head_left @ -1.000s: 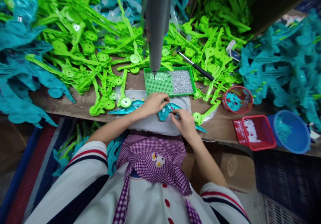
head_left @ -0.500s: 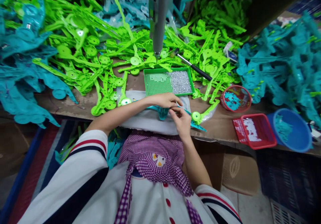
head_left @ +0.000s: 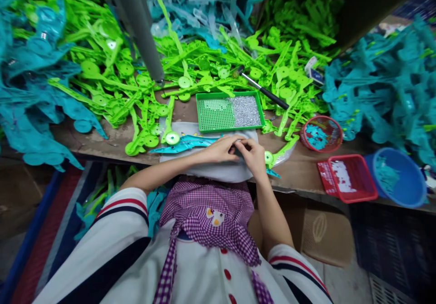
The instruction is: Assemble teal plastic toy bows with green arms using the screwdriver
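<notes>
A long teal plastic toy piece (head_left: 185, 143) lies on a white cloth (head_left: 218, 171) at the bench's front edge. My left hand (head_left: 220, 149) rests on its right end, fingers curled over it. My right hand (head_left: 252, 154) meets the left one there, fingertips pinching the same piece; the part under the fingers is hidden. A green disc-ended part (head_left: 171, 137) lies by the piece's left end. Just beyond my hands sits a green tray (head_left: 214, 113) with small silvery screws (head_left: 245, 111) in its right half.
A grey hanging power screwdriver (head_left: 138, 27) dangles at upper left. Heaps of green parts (head_left: 143, 77) cover the bench, teal parts (head_left: 381, 90) pile at both sides. A red round basket (head_left: 322, 133), a red square basket (head_left: 347, 179) and a blue bowl (head_left: 397, 176) stand right.
The hanging screwdriver has swung from above the tray up and off to the left. My hands have drawn together on the teal piece, which now lies stretched out to the left.
</notes>
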A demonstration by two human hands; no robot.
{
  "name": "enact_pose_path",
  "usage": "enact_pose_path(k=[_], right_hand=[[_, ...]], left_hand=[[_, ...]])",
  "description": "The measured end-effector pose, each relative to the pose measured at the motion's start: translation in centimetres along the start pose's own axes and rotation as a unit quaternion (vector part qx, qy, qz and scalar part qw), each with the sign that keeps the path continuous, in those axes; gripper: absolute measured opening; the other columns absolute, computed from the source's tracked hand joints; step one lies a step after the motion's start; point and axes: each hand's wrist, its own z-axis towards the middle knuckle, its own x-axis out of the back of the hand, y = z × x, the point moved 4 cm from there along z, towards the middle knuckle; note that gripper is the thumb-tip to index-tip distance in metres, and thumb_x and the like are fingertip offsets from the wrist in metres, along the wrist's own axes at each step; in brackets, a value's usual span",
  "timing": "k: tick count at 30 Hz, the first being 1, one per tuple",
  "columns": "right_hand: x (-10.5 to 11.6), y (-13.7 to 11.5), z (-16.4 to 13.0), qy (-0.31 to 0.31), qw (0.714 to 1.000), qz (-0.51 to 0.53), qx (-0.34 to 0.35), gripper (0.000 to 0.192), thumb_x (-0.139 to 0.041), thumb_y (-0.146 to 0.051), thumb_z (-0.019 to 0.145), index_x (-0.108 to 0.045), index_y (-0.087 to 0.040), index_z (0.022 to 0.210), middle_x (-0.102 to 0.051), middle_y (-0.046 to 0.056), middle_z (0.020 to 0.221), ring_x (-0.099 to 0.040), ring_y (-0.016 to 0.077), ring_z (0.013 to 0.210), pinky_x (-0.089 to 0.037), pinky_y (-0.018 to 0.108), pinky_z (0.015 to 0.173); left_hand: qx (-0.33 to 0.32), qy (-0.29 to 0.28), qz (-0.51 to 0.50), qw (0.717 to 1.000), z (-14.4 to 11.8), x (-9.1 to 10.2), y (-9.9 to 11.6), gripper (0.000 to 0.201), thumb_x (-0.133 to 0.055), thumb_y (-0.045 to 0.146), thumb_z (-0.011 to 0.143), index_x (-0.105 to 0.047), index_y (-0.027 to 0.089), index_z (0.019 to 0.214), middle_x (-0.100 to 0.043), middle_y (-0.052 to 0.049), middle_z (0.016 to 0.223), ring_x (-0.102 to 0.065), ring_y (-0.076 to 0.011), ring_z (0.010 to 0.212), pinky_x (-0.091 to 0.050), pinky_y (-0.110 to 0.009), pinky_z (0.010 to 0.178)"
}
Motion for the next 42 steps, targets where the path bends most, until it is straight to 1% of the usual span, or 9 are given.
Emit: enact_pose_path(k=[4,9,13,18,23,27,32,38,42], right_hand=[[0.2,0.0,0.0,-0.003,1.0,0.002,0.022,0.039,-0.062,-0.059,0.087,-0.072,-0.021,0.082,-0.071,0.004,0.081,-0.064,0.0189,0.075,-0.052,0.036,0.073],[0.8,0.0,0.5,-0.046,0.997,-0.044,0.054,0.034,-0.061,-0.053,0.091,-0.073,-0.022,0.083,-0.071,0.005,0.082,-0.063,0.0191,0.075,-0.052,0.035,0.072],[1.4,-0.3,0.9,-0.094,0.988,-0.078,0.09,0.029,-0.059,-0.046,0.094,-0.075,-0.023,0.089,-0.073,0.006,0.088,-0.067,0.0221,0.085,-0.053,0.038,0.08],[0.7,-0.9,2.3,-0.131,0.975,-0.124,0.13,0.026,-0.055,-0.041,0.097,-0.076,-0.024,0.097,-0.072,0.007,0.092,-0.067,0.0226,0.09,-0.053,0.039,0.084],[-1.6,-0.3,4.0,-0.181,0.946,-0.177,0.205,0.029,-0.05,-0.037,0.099,-0.076,-0.023,0.098,-0.069,0.009,0.098,-0.064,0.0232,0.094,-0.051,0.039,0.086],[-1.2,0.5,3.8,-0.193,0.936,-0.203,0.215,0.029,-0.049,-0.036,0.1,-0.074,-0.024,0.107,-0.069,0.01,0.1,-0.062,0.0239,0.095,-0.05,0.04,0.087],[-0.6,0.2,3.2,-0.209,0.927,-0.223,0.218,0.028,-0.046,-0.032,0.101,-0.068,-0.024,0.115,-0.069,0.009,0.099,-0.061,0.0247,0.095,-0.047,0.04,0.086],[-1.0,0.0,3.4,-0.217,0.921,-0.234,0.224,0.02,-0.046,-0.03,0.1,-0.066,-0.024,0.102,-0.067,0.008,0.096,-0.06,0.0234,0.094,-0.047,0.038,0.084],[-1.1,-0.9,3.1,-0.201,0.899,-0.304,0.242,0.017,-0.049,-0.027,0.098,-0.065,-0.023,0.096,-0.068,0.008,0.092,-0.059,0.0233,0.091,-0.043,0.041,0.09]], left_hand=[[0.001,0.056,-0.021,0.998,-0.7,0.1,-0.4,0.041,-0.067,0.019,0.089,-0.062,0.021,0.13,-0.071,-0.008,0.121,-0.067,-0.0204,0.102,-0.053,-0.037,0.09],[0.028,0.149,0.004,0.988,-2.6,0.9,-1.5,0.015,-0.065,0.021,0.093,-0.075,0.02,0.104,-0.077,-0.005,0.098,-0.069,-0.0179,0.09,-0.054,-0.033,0.083],[0.011,0.179,0.026,0.983,-3.7,1.0,-1.5,0.012,-0.064,0.023,0.094,-0.075,0.02,0.096,-0.075,-0.005,0.094,-0.068,-0.017,0.088,-0.054,-0.033,0.082],[-0.053,0.156,0.104,0.981,-4.5,0.5,-0.9,0.012,-0.061,0.025,0.094,-0.073,0.021,0.096,-0.072,-0.006,0.106,-0.065,-0.0191,0.097,-0.05,-0.037,0.087],[-0.02,0.155,0.2,0.967,-4.5,-0.3,-1.1,0.021,-0.058,0.036,0.097,-0.071,0.02,0.093,-0.074,-0.007,0.102,-0.063,-0.0217,0.092,-0.043,-0.039,0.082],[-0.028,0.153,0.203,0.967,-4.5,-0.6,-1.3,0.025,-0.052,0.034,0.101,-0.071,0.019,0.093,-0.074,-0.006,0.1,-0.063,-0.0206,0.09,-0.042,-0.037,0.081],[-0.024,0.147,0.202,0.968,-4.4,-0.7,-1.4,0.026,-0.052,0.034,0.101,-0.072,0.02,0.092,-0.074,-0.007,0.099,-0.062,-0.0209,0.089,-0.043,-0.037,0.08],[-0.027,0.15,0.206,0.967,-4.5,-0.7,-1.3,0.025,-0.052,0.033,0.1,-0.072,0.019,0.091,-0.074,-0.007,0.101,-0.061,-0.0212,0.088,-0.044,-0.038,0.08],[-0.034,0.148,0.215,0.965,-4.5,-0.8,-1.3,0.024,-0.054,0.033,0.1,-0.071,0.019,0.09,-0.074,-0.006,0.1,-0.061,-0.0209,0.088,-0.043,-0.037,0.08]])
